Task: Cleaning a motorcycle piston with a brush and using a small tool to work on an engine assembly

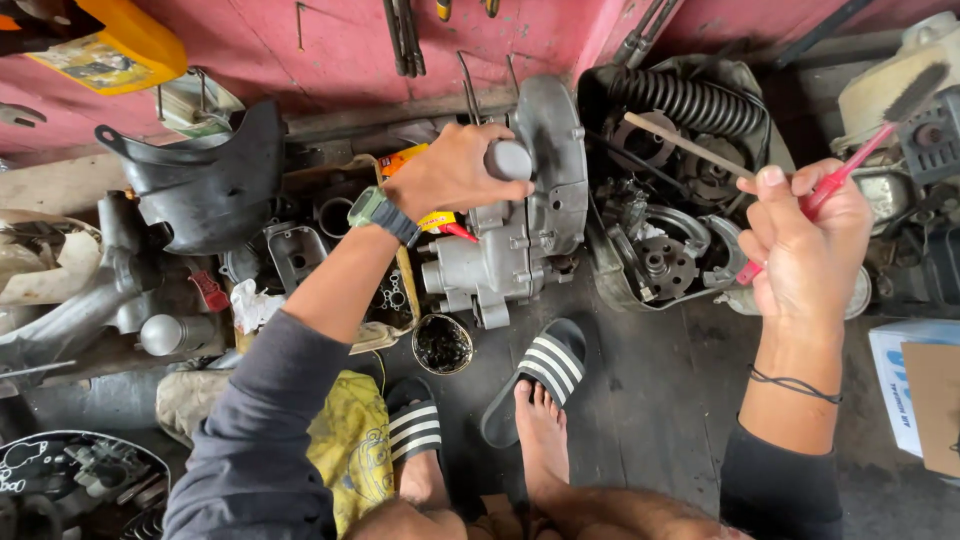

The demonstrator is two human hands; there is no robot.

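Head view, looking down past my knees: my feet rest on the dark floor [640,400] in black slides with white stripes [535,375], and just beyond my toes sits a small round tin of black grease [442,343]. My right hand [805,250] is raised off to the side, its fingers [765,215] curled closed around the red handle of a brush [860,150], thumb pressed along it; the dark bristles point up and away, clear of everything else. My left hand [450,175], with a green watch [372,208] on the wrist, reaches farther out, its fingers wrapped tight over a rounded grey knob at the top of a grey metal engine casing [525,230]. The casing stands on the floor between my two hands, well apart from the brush. To its right lies an open housing with gears and a black ribbed hose [690,100]. To its left sits a black plastic cover [215,185], and behind everything runs a pink wall [330,60].
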